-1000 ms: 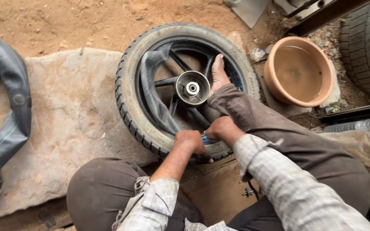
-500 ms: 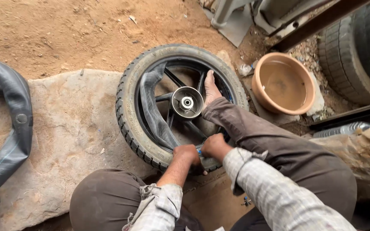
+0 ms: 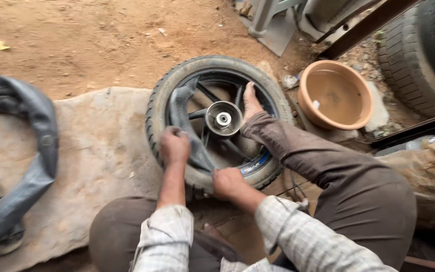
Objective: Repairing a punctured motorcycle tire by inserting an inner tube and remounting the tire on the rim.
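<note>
A motorcycle wheel with a black tyre [image 3: 163, 95] lies flat on a stone slab [image 3: 96, 146], its silver hub [image 3: 223, 119] facing up. A dark inner tube [image 3: 179, 108] hangs partly out of the tyre, draped across the spokes. My left hand [image 3: 174, 146] grips the tube at the tyre's near left side. My right hand [image 3: 227, 182] holds the tube's lower end against the tyre's near edge. My bare right foot [image 3: 251, 103] rests inside the rim beside the hub.
A second loose inner tube [image 3: 23, 156] lies on the slab at the far left. A terracotta bowl [image 3: 336, 95] sits on the ground to the right of the wheel. Large stacked tyres [image 3: 419, 55] stand at the top right. Sandy ground lies beyond the slab.
My left hand has moved from the near edge up and left along the tyre, gripping the tube there. The hands are now apart. The view has shifted slightly.
</note>
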